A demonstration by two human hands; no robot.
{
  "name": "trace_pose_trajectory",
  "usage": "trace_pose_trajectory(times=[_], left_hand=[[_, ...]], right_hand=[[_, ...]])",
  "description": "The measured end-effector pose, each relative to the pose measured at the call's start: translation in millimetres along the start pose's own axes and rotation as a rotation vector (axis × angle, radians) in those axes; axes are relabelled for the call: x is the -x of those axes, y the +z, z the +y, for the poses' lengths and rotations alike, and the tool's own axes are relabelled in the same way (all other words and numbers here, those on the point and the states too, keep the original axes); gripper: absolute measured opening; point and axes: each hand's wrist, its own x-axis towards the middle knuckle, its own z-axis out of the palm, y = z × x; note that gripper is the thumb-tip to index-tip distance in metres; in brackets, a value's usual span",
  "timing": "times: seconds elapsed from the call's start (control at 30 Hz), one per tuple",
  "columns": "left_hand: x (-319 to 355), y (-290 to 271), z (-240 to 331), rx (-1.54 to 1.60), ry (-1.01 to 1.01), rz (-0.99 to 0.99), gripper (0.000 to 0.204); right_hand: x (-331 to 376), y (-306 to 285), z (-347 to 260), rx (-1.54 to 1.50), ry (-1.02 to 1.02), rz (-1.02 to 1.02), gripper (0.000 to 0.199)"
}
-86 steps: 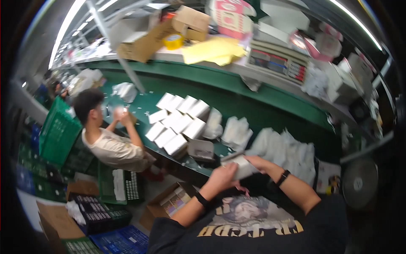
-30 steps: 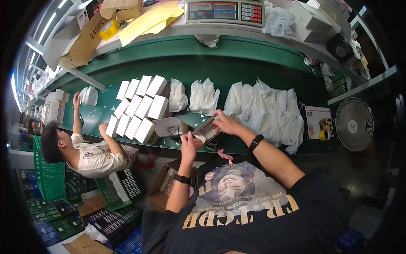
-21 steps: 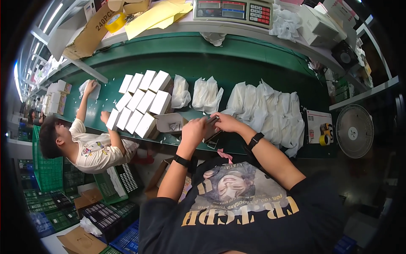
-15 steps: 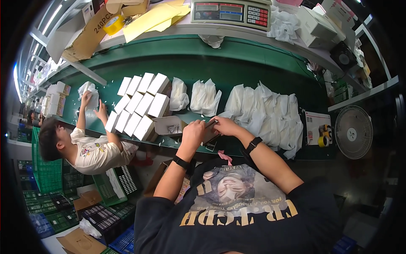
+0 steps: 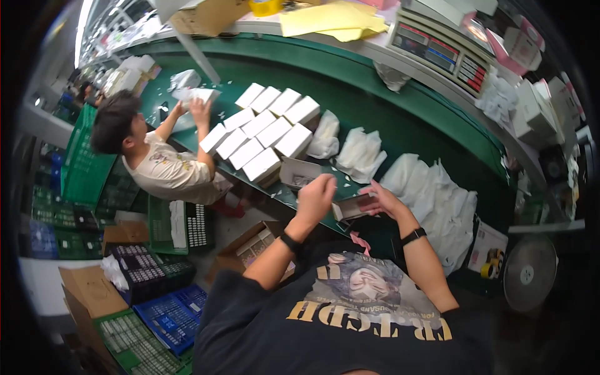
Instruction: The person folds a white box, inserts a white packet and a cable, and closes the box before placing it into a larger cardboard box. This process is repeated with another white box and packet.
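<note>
My left hand (image 5: 317,198) is raised over the bench edge with its fingers curled closed. What it holds, if anything, is too blurred to make out. In my right hand (image 5: 386,201) is the right end of a small open box (image 5: 345,210), tilted just in front of me. An open white carton (image 5: 290,173) with small pale pieces inside stands beyond my left hand. Past my right hand lies a row of white plastic-wrapped bundles (image 5: 431,200), with two further white bundles (image 5: 362,154) to its left.
Several white boxes (image 5: 257,125) stand in rows on the green bench (image 5: 244,74). At left, a co-worker (image 5: 169,165) handles a white box. A scale (image 5: 431,47) sits on the shelf above. Crates (image 5: 172,319) and a cardboard box (image 5: 250,247) are below; a fan (image 5: 528,275) stands right.
My view has swung, shifting the bench rightward. My hands have drawn apart, the left lifting away while the right stays at the small box. The co-worker now holds a white box.
</note>
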Motion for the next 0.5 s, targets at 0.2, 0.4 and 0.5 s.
trace_pose_trajectory(times=[0.2, 0.4, 0.5], left_hand=[[56, 5, -55, 0.768, -0.843, -0.314, 0.037], [18, 18, -43, 0.855, -1.035, -0.561, 0.043], [21, 26, -41, 0.78, -0.965, -0.636, 0.046]], right_hand=[[-4, 15, -32, 0.063, 0.097, -0.01, 0.063], [-9, 0, -32, 0.045, 0.101, -0.149, 0.046], [-6, -5, -27, 0.003, 0.096, -0.184, 0.042]])
